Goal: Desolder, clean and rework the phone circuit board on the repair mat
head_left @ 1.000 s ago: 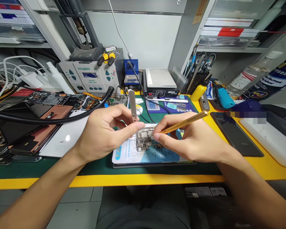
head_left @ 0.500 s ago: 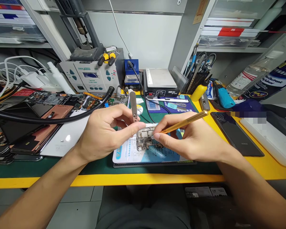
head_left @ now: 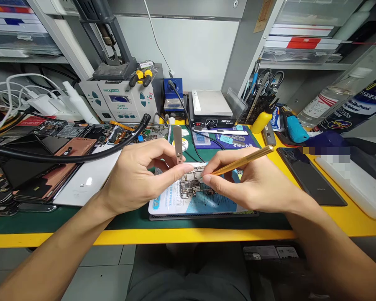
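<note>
My left hand (head_left: 147,173) is closed around silver metal tweezers (head_left: 177,144), whose flat end rises upright above thumb and fingers; the tips are hidden. My right hand (head_left: 242,179) grips a slim gold pen-shaped tool (head_left: 244,161) like a pencil, its back end pointing up and right. Its tip is mostly hidden by my fingertips, close over a phone circuit board (head_left: 190,184). That board lies on a white and blue printed pad (head_left: 172,205), between my two hands and partly covered by them.
A thick black hose (head_left: 65,159) crosses the left side above phone parts. Behind stand a hot-air station (head_left: 118,100) and a small heating plate box (head_left: 211,104). At right are a dark phone (head_left: 313,177), a white power bank (head_left: 352,186) and a tool holder (head_left: 258,108).
My left hand has shifted slightly to the right, and the tweezers with it, standing a touch lower. My right hand and the gold tool look nearly still.
</note>
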